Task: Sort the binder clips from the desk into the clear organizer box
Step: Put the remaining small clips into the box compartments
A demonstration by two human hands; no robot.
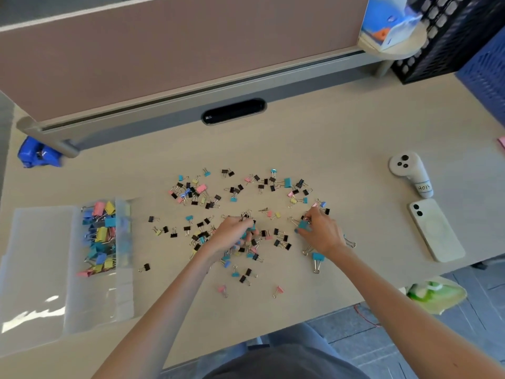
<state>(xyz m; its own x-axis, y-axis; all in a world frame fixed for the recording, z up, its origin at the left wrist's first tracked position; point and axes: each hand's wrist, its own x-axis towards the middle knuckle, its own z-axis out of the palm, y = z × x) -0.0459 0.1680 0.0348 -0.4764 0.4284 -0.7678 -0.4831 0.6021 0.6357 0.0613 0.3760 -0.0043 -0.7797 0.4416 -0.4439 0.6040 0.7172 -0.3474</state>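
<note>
Several small binder clips (235,192), black, teal, pink and yellow, lie scattered across the middle of the desk (341,138). My left hand (232,233) grips a bunch of clips, with wire handles and a teal clip showing between its fingers. My right hand (321,232) pinches a larger teal clip (303,225) just above the desk. Another large teal clip (317,258) lies below my right wrist. The clear organizer box (93,296) stands open at the left. One of its compartments holds several larger coloured clips (102,236).
A white phone (435,229) and a grey controller (410,170) lie at the right. A blue object (38,155) sits at the far left by the partition. Black and blue crates (451,36) stand at the back right. The desk's front edge runs below my forearms.
</note>
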